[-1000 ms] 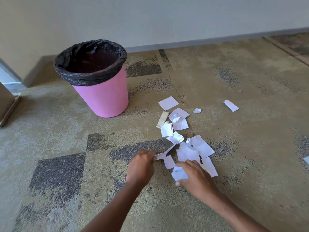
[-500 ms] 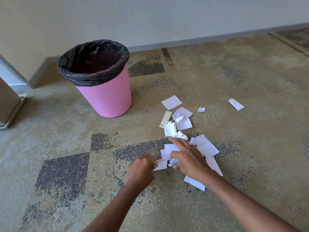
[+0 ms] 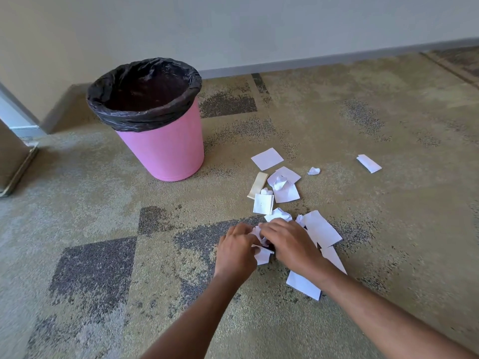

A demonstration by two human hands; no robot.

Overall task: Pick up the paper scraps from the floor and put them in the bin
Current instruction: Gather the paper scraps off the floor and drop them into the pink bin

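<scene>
Several white paper scraps [image 3: 321, 229] lie scattered on the patterned carpet, right of a pink bin [image 3: 166, 149] lined with a black bag. My left hand [image 3: 237, 251] and my right hand [image 3: 290, 244] meet low over the near end of the pile, both closed on a small bunch of gathered scraps [image 3: 261, 251] pressed between them. More scraps [image 3: 267, 158] lie farther back toward the bin. A single folded scrap [image 3: 368, 163] lies apart at the right. One flat scrap [image 3: 303, 285] shows under my right wrist.
The wall and grey skirting board [image 3: 311, 62] run along the back. A door frame and a brown panel with a metal edge [image 3: 18, 169] stand at the far left. Open carpet lies between my hands and the bin.
My right hand has slid left across the pile and joined my left hand, bunching scraps between them. The camera has shifted slightly.
</scene>
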